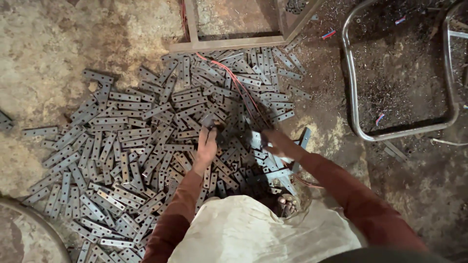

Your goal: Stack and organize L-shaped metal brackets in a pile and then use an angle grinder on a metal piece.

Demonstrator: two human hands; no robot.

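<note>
Huge pile of flat metal strips (131, 146) with holes, spread over the dirt floor (44, 58). Left hand (206, 143) has its grip closed on one strip (208, 120) at the middle of the pile. Right hand (279, 145) is blurred just to the right, can't tell its grip. Bent tube frame (352, 87) sits far right.

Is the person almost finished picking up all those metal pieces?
Not nearly. Nothing looks sorted yet: no stack shows. The left hand grips one flat metal strip, and the right hand reaches into the pile, blurred. Hundreds of drilled strips lie loose across the dirt floor.
</note>
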